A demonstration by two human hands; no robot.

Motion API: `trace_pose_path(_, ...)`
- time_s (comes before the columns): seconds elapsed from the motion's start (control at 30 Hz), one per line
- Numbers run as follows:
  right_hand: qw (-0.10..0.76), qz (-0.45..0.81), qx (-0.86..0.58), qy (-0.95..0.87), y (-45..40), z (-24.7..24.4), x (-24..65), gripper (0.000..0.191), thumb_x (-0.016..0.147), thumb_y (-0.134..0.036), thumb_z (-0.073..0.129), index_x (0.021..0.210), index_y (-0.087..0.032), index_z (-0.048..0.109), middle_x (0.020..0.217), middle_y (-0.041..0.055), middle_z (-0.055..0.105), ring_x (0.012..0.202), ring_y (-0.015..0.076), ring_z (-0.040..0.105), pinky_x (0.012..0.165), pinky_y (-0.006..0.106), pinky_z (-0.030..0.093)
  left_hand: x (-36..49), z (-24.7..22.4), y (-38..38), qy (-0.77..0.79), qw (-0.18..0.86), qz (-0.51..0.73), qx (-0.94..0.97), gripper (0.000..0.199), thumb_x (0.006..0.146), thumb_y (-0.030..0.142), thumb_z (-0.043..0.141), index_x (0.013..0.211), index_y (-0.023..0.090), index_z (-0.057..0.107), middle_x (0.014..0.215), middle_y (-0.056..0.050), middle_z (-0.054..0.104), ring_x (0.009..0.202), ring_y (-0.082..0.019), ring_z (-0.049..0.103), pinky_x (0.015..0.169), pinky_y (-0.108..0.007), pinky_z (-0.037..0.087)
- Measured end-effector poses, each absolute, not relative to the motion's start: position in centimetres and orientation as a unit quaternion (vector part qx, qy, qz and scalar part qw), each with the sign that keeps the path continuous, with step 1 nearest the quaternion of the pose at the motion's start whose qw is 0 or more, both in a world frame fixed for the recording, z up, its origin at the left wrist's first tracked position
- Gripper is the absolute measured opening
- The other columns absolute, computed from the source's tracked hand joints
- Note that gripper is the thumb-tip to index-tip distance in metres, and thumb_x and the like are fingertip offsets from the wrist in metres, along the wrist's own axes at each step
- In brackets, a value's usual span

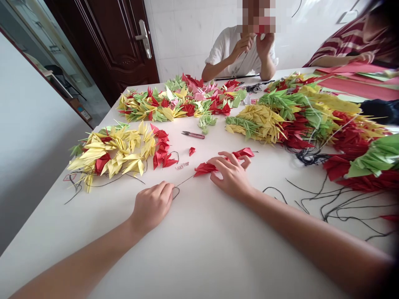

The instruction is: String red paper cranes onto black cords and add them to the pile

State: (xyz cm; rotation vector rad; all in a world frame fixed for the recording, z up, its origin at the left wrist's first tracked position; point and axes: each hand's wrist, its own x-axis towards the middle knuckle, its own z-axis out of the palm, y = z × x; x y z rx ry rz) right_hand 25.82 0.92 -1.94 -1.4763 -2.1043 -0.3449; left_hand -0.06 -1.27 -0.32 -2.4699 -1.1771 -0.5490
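Observation:
My left hand (154,203) is closed, pinching a thin dark string (186,182) that runs taut to a row of folded red paper pieces (205,168). A small loop of the string shows beside its fingertips. Over that row lies my right hand (230,174), its fingers spread and bent, touching the red paper from above; part of the row is hidden beneath it. One loose red paper piece (192,151) lies just beyond. Thread snips (193,135) with a pinkish handle rest farther back. Small printed labels (182,166) lie between the row and another red strand (162,147).
Yellow folded-paper strands (115,151) lie at left, with a mixed-colour pile (174,99) behind. Large bundles (311,112) and loose black strings (336,207) spread on the right. Across the white table (187,257), a person in white (230,45) handles something; another person's striped sleeve (336,41) is at right.

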Motion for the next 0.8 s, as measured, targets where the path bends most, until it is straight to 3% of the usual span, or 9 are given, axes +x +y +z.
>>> trace_pose_path(0.33,0.272,-0.135,-0.615,-0.728,1.3,-2.1,26.3,0.027,0.078,-0.013,0.045,0.1,-0.022,0.058,0.104,0.0045,0.071,0.113,0.0285,0.05,0.086,0.045,0.018,-0.5,-0.1,-0.7,-0.5,0.217,-0.099,-0.832,0.03,0.083,0.001,0.043,0.093,0.018,0.066,0.083,-0.003,0.07,0.059,-0.015,0.063,0.042,-0.027,0.03)
trace_pose_path(0.43,0.282,-0.138,-0.583,-0.749,1.0,-1.8,26.0,0.036,0.074,-0.008,0.043,0.106,-0.021,0.056,0.115,0.0052,0.067,0.113,0.0276,0.05,0.084,0.043,0.02,-0.2,-0.1,-0.9,-0.434,0.172,-0.169,-0.868,0.03,0.084,0.003,0.042,0.1,0.016,0.064,0.095,-0.006,0.07,0.07,-0.015,0.065,0.052,-0.026,0.04)
trace_pose_path(0.57,0.314,-0.15,-0.502,-0.792,0.5,-1.4,25.7,0.035,0.074,-0.006,0.043,0.104,-0.019,0.058,0.114,0.0071,0.066,0.109,0.0264,0.052,0.081,0.04,0.023,0.0,0.0,-1.2,-0.321,0.108,-0.207,-0.918,0.026,0.089,0.021,0.046,0.103,0.015,0.066,0.1,-0.009,0.068,0.079,-0.018,0.063,0.067,-0.03,0.048)
trace_pose_path(0.67,0.327,-0.163,-0.458,-0.81,0.3,-1.3,25.6,0.031,0.078,-0.006,0.045,0.101,-0.019,0.06,0.108,0.0062,0.067,0.106,0.0254,0.054,0.081,0.04,0.023,0.1,0.1,-1.4,-0.311,0.105,-0.211,-0.921,0.024,0.088,0.028,0.05,0.094,0.017,0.071,0.094,-0.007,0.07,0.076,-0.018,0.061,0.061,-0.029,0.045)
trace_pose_path(0.8,0.312,-0.163,-0.43,-0.831,0.3,-1.4,25.7,0.031,0.081,-0.007,0.045,0.102,-0.021,0.062,0.105,0.0062,0.066,0.104,0.0253,0.054,0.084,0.042,0.023,0.0,0.4,-1.6,-0.339,0.148,-0.239,-0.898,0.03,0.086,0.026,0.054,0.06,0.017,0.066,0.08,-0.005,0.071,0.065,-0.014,0.059,0.05,-0.026,0.039)
